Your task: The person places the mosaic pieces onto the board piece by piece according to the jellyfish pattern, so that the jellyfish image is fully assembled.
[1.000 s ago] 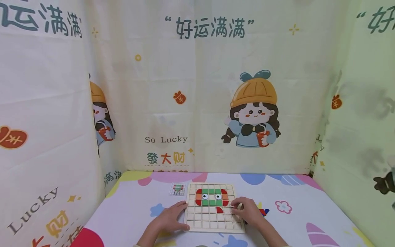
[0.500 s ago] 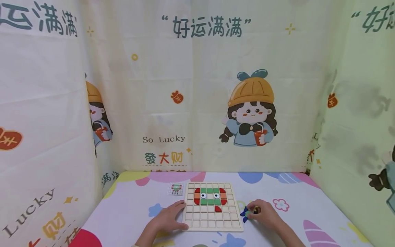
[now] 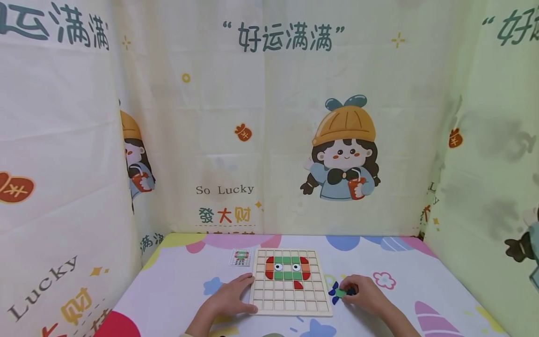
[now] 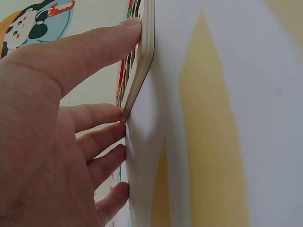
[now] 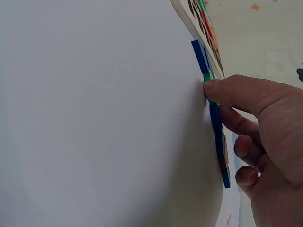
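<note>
A wooden grid board (image 3: 290, 306) lies on the table, with red, green and orange tiles and two eye tiles set in its upper cells. One red quarter-round tile (image 3: 298, 285) sits below them. My left hand (image 3: 230, 296) rests at the board's left edge, fingers fairly straight; in the left wrist view its thumb touches the board's rim (image 4: 147, 42). Right of the board, my right hand (image 3: 363, 294) is among loose blue tiles (image 3: 335, 300). Its thumb and curled index finger pinch a green tile (image 3: 340, 293); the index fingertip is partly hidden in the right wrist view.
A small pattern card (image 3: 241, 257) lies by the board's upper left corner. More blue tiles (image 5: 219, 146) and a bit of red show beneath my right fingers. Printed cloth walls (image 3: 286, 140) stand behind and at both sides of the patterned table (image 3: 391, 309).
My right hand has moved from the board's right edge out to the loose tiles, and a yellowish piece near its fingers is no longer visible. The left hand has stayed at the board.
</note>
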### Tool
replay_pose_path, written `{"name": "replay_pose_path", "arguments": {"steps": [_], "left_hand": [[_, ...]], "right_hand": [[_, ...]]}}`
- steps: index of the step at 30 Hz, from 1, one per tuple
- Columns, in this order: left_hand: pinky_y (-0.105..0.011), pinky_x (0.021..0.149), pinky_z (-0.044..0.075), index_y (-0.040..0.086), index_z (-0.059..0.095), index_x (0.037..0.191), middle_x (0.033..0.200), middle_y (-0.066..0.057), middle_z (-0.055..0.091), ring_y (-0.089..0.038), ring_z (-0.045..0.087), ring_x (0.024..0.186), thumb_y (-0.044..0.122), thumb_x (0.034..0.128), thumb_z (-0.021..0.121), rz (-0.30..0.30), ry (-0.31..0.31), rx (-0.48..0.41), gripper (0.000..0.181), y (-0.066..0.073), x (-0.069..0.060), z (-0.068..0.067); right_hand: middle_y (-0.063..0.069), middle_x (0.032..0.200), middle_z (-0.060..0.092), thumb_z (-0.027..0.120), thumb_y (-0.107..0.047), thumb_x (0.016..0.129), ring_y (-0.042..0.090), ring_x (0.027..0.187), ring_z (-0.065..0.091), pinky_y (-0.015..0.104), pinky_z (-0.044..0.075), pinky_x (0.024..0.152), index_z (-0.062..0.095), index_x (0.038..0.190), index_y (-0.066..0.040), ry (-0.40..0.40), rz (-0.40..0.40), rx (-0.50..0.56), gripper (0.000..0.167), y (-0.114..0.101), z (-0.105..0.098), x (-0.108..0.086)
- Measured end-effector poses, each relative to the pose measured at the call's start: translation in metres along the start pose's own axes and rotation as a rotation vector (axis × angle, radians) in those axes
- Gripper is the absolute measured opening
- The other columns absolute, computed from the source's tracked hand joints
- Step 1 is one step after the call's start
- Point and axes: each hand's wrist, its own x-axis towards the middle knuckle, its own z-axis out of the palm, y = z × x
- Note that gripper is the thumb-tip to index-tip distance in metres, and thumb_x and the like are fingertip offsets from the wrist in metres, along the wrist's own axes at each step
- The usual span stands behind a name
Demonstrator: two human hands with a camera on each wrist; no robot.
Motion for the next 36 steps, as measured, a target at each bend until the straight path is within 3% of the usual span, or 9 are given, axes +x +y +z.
{"name": "replay_pose_path", "arguments": {"steps": [13,25,36], "left_hand": [[-0.064,0.108,0.034,0.012,0.044,0.145,0.154,-0.009,0.039,-0.039,0.037,0.14,0.049,0.0758,0.076,0.01,-0.002,-0.004,0.085,0.003,0.001,-0.001],[-0.065,0.108,0.034,0.013,0.045,0.144,0.154,-0.008,0.04,-0.039,0.036,0.14,0.049,0.075,0.077,-0.002,-0.013,-0.012,0.084,0.004,0.001,0.001],[-0.063,0.109,0.034,0.012,0.044,0.145,0.154,-0.008,0.039,-0.039,0.036,0.14,0.049,0.0754,0.077,-0.002,-0.005,-0.006,0.085,0.0,0.0,-0.001]], "right_hand": [[-0.004,0.086,0.066,0.08,-0.013,0.072,0.004,0.067,0.046,0.018,0.039,0.058,0.07,0.086,-0.017,0.072,-0.042,0.063,0.018,-0.006,-0.001,0.004],[-0.005,0.079,0.061,0.08,-0.012,0.073,0.008,0.062,0.042,0.02,0.036,0.052,0.07,0.085,-0.019,0.049,-0.017,0.096,0.017,-0.029,0.02,0.022],[-0.004,0.085,0.062,0.078,-0.014,0.077,0.008,0.064,0.043,0.02,0.037,0.054,0.07,0.089,-0.017,-0.009,-0.088,0.154,0.014,-0.053,0.04,0.036]]}}
